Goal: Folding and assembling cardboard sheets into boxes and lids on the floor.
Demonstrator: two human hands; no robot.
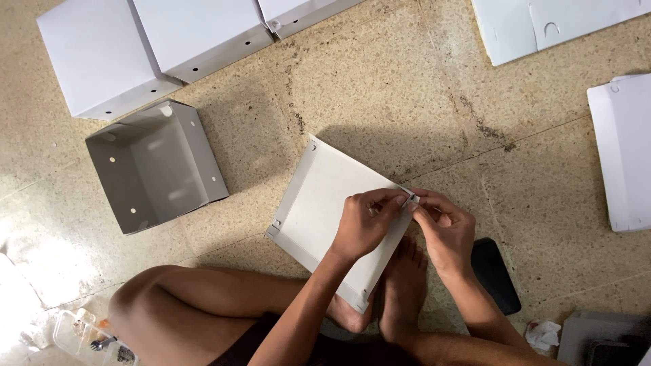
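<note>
Left hand: the left hand (364, 227) lay over the card (325, 210), its fingertips pinched on the card's right corner.
Right hand: the right hand (444, 227) met it at that same corner, thumb and forefinger pressed together on a small tab there.
Card: a flat grey-white sheet, tilted, resting on the floor (380, 102) and across the person's feet (400, 291); its far corner pointed up and left, and small tabs showed at its corners.
Handling: it looked light and fairly stiff, yet easy to crease; the edges and corner tabs seemed the best places to grip, not the middle of the panel.
Left of the card: an open box (156, 166), grey inside, with small holes in its walls.
Beyond the card, up and left: closed white boxes (146, 47) in a row.
Right of the card: a dark phone (496, 274) just beside the right wrist, and flat white sheets (620, 152) well apart.
Below and left of the card: a bent knee (146, 305), with a clear plastic tub (88, 335) near it.
</note>
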